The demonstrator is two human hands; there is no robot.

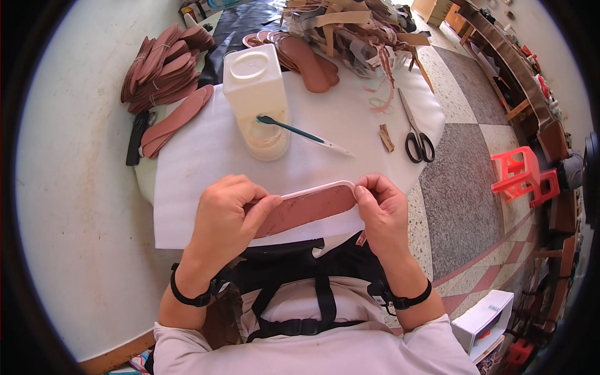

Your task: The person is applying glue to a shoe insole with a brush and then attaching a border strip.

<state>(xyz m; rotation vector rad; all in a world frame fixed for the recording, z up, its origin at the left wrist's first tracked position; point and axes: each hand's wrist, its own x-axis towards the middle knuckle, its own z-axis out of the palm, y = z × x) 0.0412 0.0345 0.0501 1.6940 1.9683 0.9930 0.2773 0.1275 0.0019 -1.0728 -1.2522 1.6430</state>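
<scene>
A reddish-brown insole (306, 211) with a pale strip (315, 189) along its far edge is held up between my hands, just above the near side of the table. My left hand (230, 209) pinches its left part, thumb and fingers closed over the edge. At the right end, my right hand (382, 211) pinches the corner where the strip curves round. Both thumbs press against the strip. Parts of the insole are hidden behind my left fingers. Beyond it stands a cut-open white plastic container (255, 81), with a teal-and-white brush (306, 134) lying across its opening.
Black-handled scissors (417, 132) and a small brown scrap (387, 138) lie at the right on the white sheet (187, 206). Bundled insoles (162, 69) are stacked far left, and more insoles (306, 62) lie behind the container. A heap of cut strips (356, 28) fills the far side.
</scene>
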